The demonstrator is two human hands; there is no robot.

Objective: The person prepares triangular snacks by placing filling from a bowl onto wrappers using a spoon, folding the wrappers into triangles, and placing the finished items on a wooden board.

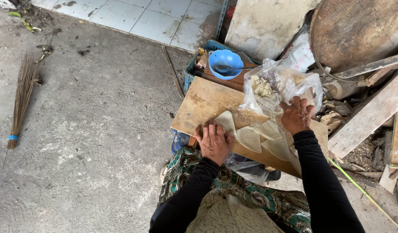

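Observation:
My left hand (214, 141) lies flat on a wooden board (199, 108), its fingers pressing the corner of a pale triangular wrapper sheet (227, 121). More pale triangular sheets (268, 140) lie spread on the board between both hands. My right hand (297, 114) reaches into the mouth of a clear plastic bag (289, 84) that holds a pale lumpy filling (261, 86); the fingertips are hidden by the bag, so what they hold is unclear. Both arms wear black sleeves.
A blue bowl (224, 62) with a spoon sits on a crate behind the board. Planks (371, 114), a round woven tray (358, 30) and debris crowd the right. A stick broom (22, 97) lies on the concrete floor at left. White tiles (134, 15) run along the top.

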